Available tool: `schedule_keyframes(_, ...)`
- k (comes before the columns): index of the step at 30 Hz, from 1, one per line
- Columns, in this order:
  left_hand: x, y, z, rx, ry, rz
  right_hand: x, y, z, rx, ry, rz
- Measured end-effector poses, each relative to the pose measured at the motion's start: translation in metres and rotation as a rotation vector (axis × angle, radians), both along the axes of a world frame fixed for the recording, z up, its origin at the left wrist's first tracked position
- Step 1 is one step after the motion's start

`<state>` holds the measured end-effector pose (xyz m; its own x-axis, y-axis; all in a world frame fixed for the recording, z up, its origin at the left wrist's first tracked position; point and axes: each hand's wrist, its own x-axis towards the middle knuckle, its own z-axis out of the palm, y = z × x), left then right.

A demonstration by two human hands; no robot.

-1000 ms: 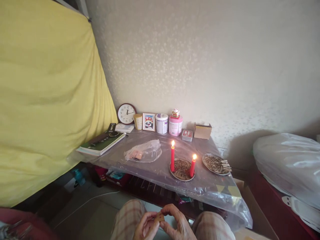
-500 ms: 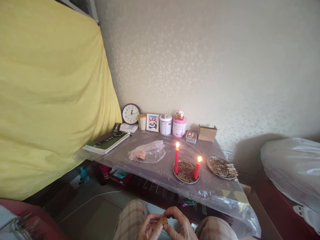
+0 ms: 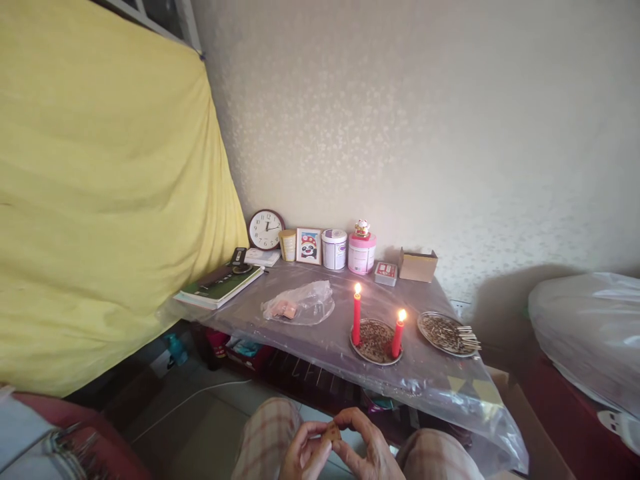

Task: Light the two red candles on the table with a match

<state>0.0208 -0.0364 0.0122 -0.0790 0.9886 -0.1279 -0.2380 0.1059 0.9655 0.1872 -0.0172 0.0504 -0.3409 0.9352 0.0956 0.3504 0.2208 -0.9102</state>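
Low in the view, between my knees, both hands meet around a small flat tan piece with darker marks, its kind too small to make out. My left hand pinches it from the left, fingers curled. From the right, my right hand grips its edge between thumb and index finger. Beyond the hands, on the plastic-covered table, a tall red candle and a shorter red candle burn on a round metal plate with dark brown bits. A clear plastic bag lies further left with something pinkish inside.
Another plate holds brown bits and several pale sticks. Behind stand a clock, a panda picture, a white tub, a pink tub and a small carton. A green book lies left, beside a yellow curtain.
The whole view has shifted slightly, so the table things appear a little further right. Both hands keep hold of the tan piece, which has tilted a little.
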Motion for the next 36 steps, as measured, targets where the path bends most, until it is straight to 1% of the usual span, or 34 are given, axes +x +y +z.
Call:
schedule_keyframes(4,0.001,-0.001,0.010,0.004,0.017,-0.019,0.001,0.000,0.002,0.014,0.025,0.011)
schedule_keyframes(8,0.001,0.003,0.016,0.060,0.022,-0.053,0.000,0.007,-0.005,0.048,0.039,0.010)
schedule_keyframes(12,0.002,0.012,0.021,0.068,-0.018,-0.090,-0.002,0.012,-0.010,0.039,0.075,-0.016)
schedule_keyframes(16,0.002,0.022,0.020,0.093,-0.076,-0.135,-0.002,0.013,-0.011,0.034,0.096,-0.060)
schedule_keyframes(22,0.000,0.035,0.013,0.137,-0.081,-0.208,0.003,0.014,-0.007,0.029,0.098,-0.116)
schedule_keyframes(26,-0.001,0.041,0.020,0.161,-0.061,-0.286,0.007,0.017,-0.010,0.071,0.132,-0.134)
schedule_keyframes(28,-0.001,0.043,0.024,0.167,-0.045,-0.316,0.009,0.020,-0.015,0.070,0.134,-0.142)
schedule_keyframes(30,-0.001,0.046,0.025,0.168,-0.051,-0.336,0.011,0.022,-0.022,0.065,0.136,-0.151)
schedule_keyframes(33,0.000,0.051,0.019,0.180,-0.127,-0.359,0.012,0.022,-0.032,0.078,0.175,-0.192)
schedule_keyframes(36,0.005,0.056,0.016,0.159,-0.324,-0.328,0.010,0.018,-0.035,0.066,0.255,-0.294)
